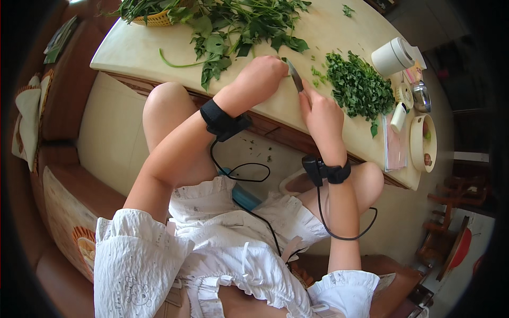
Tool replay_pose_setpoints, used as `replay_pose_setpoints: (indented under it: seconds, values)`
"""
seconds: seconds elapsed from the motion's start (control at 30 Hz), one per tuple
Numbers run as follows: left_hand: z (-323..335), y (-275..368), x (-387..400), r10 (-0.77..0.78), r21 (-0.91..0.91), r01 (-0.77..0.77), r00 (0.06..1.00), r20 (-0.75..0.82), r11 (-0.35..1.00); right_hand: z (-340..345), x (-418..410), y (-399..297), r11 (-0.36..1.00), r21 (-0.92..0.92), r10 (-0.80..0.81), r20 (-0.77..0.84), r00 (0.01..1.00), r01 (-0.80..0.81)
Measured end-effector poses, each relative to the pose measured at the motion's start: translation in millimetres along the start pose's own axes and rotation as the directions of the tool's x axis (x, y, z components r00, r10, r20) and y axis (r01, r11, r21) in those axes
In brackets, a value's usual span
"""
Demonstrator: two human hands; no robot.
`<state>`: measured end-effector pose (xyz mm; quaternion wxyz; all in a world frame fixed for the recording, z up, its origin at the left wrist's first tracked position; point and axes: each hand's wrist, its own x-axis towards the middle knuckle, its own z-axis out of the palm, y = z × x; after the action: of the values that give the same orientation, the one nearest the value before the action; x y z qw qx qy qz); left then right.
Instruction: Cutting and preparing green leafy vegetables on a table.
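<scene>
My right hand [323, 113] grips a knife [294, 75] whose blade points up and left over the pale tabletop [131, 47]. Close to the blade's tip, my left hand [262, 77] is closed in a fist; a bit of green shows at its fingers, but most of what it holds is hidden. Beyond the left hand lies a heap of leafy green stems [246, 28], with one curved stem reaching left. A pile of chopped greens [358, 85] sits to the right of the knife, and small cut pieces [318, 75] are scattered between the pile and the blade.
A yellow woven basket [153, 19] of greens stands at the upper left. Along the right side are a white lidded cup [391, 56], a small white fan [403, 94], a metal bowl [421, 96], pink papers [395, 147] and a cream round container [416, 149]. Black cables hang from both wrists.
</scene>
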<state>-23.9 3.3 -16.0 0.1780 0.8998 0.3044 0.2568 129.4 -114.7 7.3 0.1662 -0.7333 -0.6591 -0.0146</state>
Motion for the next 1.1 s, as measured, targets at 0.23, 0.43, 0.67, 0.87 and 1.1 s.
replay_pose_setpoints:
  seconds: [0.23,0.43,0.67,0.87,1.1]
  values:
    - [-9.3,-9.4,-10.2,0.035,-0.012,-0.034,0.999,0.031,0.999,-14.1,-16.8,19.9,0.984,0.119,0.131,0.038,0.991,-0.134]
    - [3.9,-3.3,-4.2,0.047,-0.063,-0.047,0.999,0.003,0.997,-22.6,-15.2,8.3,0.976,0.143,0.159,0.036,0.987,-0.162]
    - [6.7,-1.8,-2.2,0.058,-0.018,-0.057,0.998,0.024,0.998,-2.4,-12.1,8.5,0.997,0.074,0.013,-0.049,0.999,-0.01]
    - [9.0,-6.6,-5.7,0.043,-0.078,-0.044,0.999,-0.016,0.996,-9.6,-16.7,12.0,0.996,0.086,-0.007,0.003,1.0,0.007]
    - [9.7,-3.1,-0.7,0.03,-0.024,-0.029,0.999,0.041,0.999,-11.3,-6.8,5.2,0.996,0.083,0.033,0.056,0.998,-0.038]
